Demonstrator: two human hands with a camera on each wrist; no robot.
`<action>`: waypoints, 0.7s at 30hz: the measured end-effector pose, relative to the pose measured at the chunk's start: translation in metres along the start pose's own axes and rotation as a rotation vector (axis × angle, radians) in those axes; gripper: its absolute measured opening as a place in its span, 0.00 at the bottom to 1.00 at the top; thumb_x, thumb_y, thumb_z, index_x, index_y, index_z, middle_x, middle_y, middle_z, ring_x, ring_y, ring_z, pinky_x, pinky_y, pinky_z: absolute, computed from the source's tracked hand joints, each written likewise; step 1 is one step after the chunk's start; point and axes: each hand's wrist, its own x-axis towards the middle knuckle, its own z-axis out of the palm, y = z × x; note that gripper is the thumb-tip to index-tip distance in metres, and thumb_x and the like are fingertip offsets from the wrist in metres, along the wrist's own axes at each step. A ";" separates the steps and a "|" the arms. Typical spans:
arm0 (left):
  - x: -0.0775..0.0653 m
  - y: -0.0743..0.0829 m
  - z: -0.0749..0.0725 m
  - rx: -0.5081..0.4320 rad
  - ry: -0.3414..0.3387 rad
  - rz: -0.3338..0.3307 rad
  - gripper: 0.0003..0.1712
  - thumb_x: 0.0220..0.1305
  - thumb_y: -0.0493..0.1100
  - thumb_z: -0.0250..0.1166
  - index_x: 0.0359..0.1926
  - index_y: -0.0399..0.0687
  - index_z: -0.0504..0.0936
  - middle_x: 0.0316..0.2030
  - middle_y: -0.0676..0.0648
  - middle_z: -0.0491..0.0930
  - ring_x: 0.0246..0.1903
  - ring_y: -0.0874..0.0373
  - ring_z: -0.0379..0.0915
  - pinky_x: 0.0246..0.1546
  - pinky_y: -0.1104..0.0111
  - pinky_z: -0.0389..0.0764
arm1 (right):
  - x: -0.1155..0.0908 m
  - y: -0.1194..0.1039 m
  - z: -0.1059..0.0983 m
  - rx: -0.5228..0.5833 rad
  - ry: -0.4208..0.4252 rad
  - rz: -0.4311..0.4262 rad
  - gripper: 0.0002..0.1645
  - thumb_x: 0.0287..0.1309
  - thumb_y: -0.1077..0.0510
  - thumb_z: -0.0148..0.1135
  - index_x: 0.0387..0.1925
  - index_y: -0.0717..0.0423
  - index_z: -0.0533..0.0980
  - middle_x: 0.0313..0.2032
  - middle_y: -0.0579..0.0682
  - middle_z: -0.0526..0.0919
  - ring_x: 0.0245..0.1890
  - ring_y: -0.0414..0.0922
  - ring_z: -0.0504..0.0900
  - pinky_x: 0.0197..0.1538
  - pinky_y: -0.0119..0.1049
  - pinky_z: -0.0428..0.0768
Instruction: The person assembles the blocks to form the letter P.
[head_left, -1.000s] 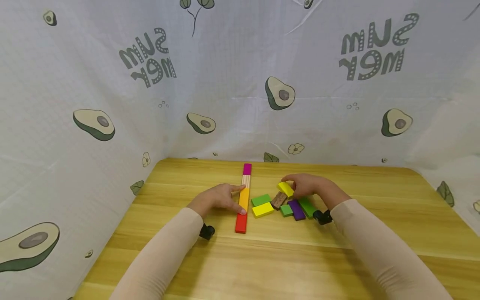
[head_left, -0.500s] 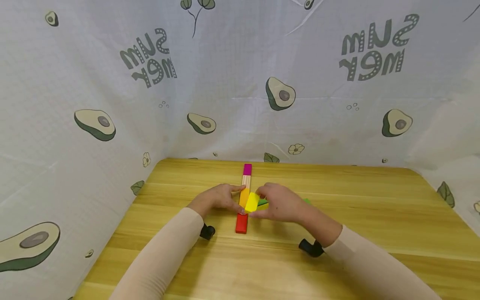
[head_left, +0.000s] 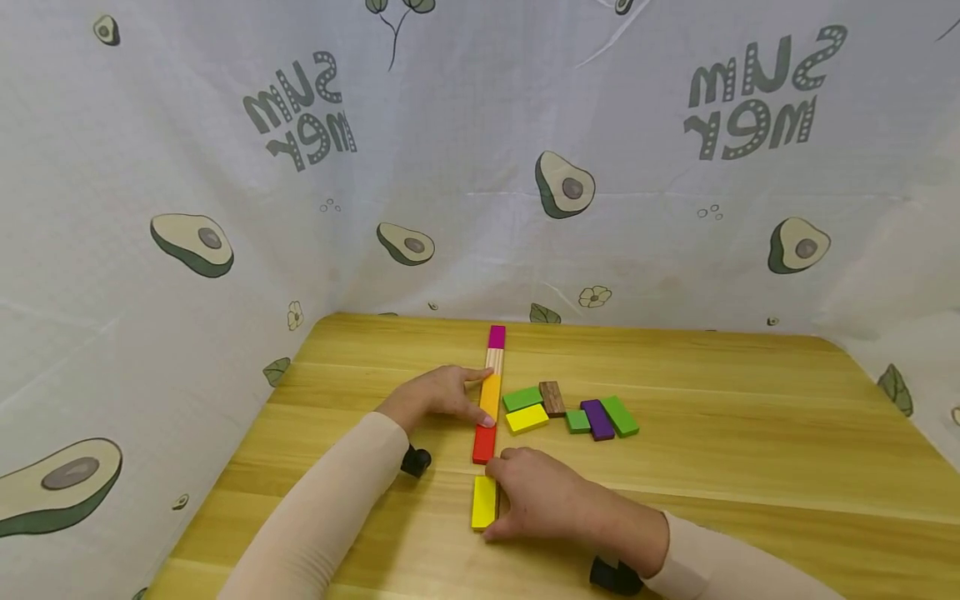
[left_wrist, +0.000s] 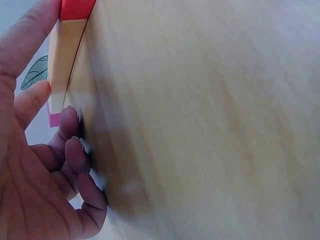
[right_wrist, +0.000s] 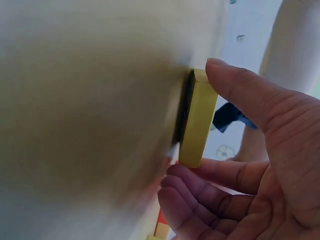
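Note:
A row of flat blocks runs away from me: red [head_left: 484,447], orange [head_left: 490,398], striped wood [head_left: 494,361] and magenta [head_left: 497,337]. My left hand [head_left: 441,392] rests beside it, the thumb at the red-orange joint and the index finger at the orange block's far end. Its other fingers curl loosely by the table in the left wrist view. On the near side of the red block, my right hand [head_left: 547,497] grips a yellow block [head_left: 484,503] by its two ends, between thumb and fingers. That block lies lined up with the row, with a small gap before the red one.
Right of the row lie loose blocks: a green one [head_left: 522,399], a second yellow one [head_left: 527,418], a brown one [head_left: 552,399], a small green one [head_left: 577,422], a purple one [head_left: 597,419] and another green one [head_left: 621,416]. A printed curtain [head_left: 480,167] hangs behind the wooden table [head_left: 720,475].
My right hand has taken the yellow block from the loose pile and carried it left and toward me, to the row's near end. The brown block now lies turned. My left hand has stayed put.

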 end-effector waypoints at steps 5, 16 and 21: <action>0.000 0.000 0.000 -0.005 -0.001 -0.004 0.56 0.47 0.66 0.79 0.76 0.82 0.61 0.78 0.45 0.62 0.75 0.43 0.59 0.74 0.43 0.63 | 0.001 -0.001 0.005 -0.036 0.032 -0.001 0.41 0.45 0.30 0.77 0.50 0.54 0.80 0.35 0.41 0.79 0.33 0.35 0.71 0.42 0.31 0.80; -0.001 -0.001 0.001 0.006 0.003 0.021 0.56 0.47 0.67 0.79 0.76 0.80 0.61 0.77 0.44 0.62 0.75 0.43 0.60 0.74 0.43 0.64 | 0.007 0.003 0.011 0.004 0.056 0.014 0.48 0.48 0.28 0.74 0.66 0.43 0.72 0.54 0.48 0.83 0.49 0.43 0.82 0.57 0.43 0.84; 0.000 -0.002 0.001 0.005 0.000 0.023 0.56 0.47 0.67 0.79 0.76 0.80 0.61 0.77 0.44 0.63 0.74 0.43 0.61 0.74 0.43 0.64 | 0.012 0.009 0.012 0.041 0.045 0.004 0.48 0.50 0.28 0.72 0.70 0.38 0.70 0.58 0.50 0.81 0.52 0.44 0.81 0.59 0.45 0.83</action>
